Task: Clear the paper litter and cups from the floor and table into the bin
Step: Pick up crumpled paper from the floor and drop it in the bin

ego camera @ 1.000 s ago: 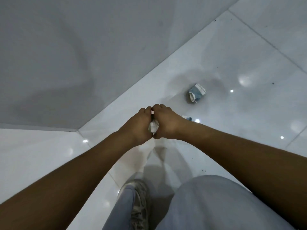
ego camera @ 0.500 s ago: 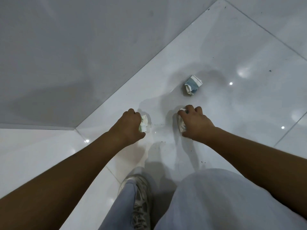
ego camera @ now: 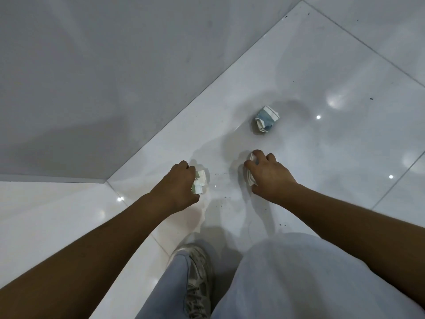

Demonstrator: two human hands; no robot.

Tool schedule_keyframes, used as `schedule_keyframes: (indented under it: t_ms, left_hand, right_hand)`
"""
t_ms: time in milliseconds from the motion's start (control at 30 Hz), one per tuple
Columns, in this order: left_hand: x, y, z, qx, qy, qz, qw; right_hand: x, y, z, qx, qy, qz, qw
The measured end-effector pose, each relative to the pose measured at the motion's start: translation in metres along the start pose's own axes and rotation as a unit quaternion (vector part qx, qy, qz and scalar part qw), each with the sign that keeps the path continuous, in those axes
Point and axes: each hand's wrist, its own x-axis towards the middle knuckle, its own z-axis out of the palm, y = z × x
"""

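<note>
1. Glossy white floor tiles [ego camera: 322, 203] meet a grey wall [ego camera: 115, 77] that runs diagonally across the upper left; a person crouches over the corner, one sneaker [ego camera: 197, 279] and pale trouser knees at six o'clock.

2. At about nine o'clock from the frame's centre, the left hand [ego camera: 177, 187] is curled round a white-and-green paper wad [ego camera: 199, 180], fingers wrapped and the wad poking out on the thumb side.

3. At about three o'clock from it, the right hand [ego camera: 269, 176] holds a second crumpled paper [ego camera: 251, 173], fingertips bent over it and low at the tile; whether that paper is clear of the floor cannot be told.

4. A blue-and-white crumpled paper [ego camera: 266, 119] lies loose on the tile at twelve o'clock from the right hand, well apart from both hands. No bin, table or cup is in view.

5. Judged from this, the step in hand is gathering floor litter. Doing it well likely means tightening each wad into the palm so two fingers stay free, then reaching the right hand forward to pinch the blue piece without dropping what it carries.

6. Small dark crumbs [ego camera: 220, 174] dot the tile between the hands; a loose grip could shed more scraps.
</note>
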Motion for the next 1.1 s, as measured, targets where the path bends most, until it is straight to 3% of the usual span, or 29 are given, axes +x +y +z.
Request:
schedule_keyframes:
  t_ms: [233, 467, 833, 1100]
  left_hand:
    - [-0.003, 0.005, -0.030, 0.005, 0.007, 0.006, 1.000]
    - [-0.062, 0.063, -0.116, -0.031, 0.020, 0.018, 0.999]
    - [-0.307, 0.231, -0.301, 0.001, 0.001, 0.079, 0.997]
    - [-0.441, 0.328, -0.351, 0.043, 0.021, 0.152, 0.987]
  right_hand:
    - [-0.009, 0.005, -0.027, 0.056, -0.007, 0.007, 0.998]
    - [-0.089, -0.002, -0.132, 0.179, 0.005, 0.076, 0.981]
    - [-0.379, -0.038, -0.352, 0.292, 0.045, 0.158, 0.942]
    - [-0.568, -0.057, -0.407, 0.335, 0.089, 0.239, 0.907]
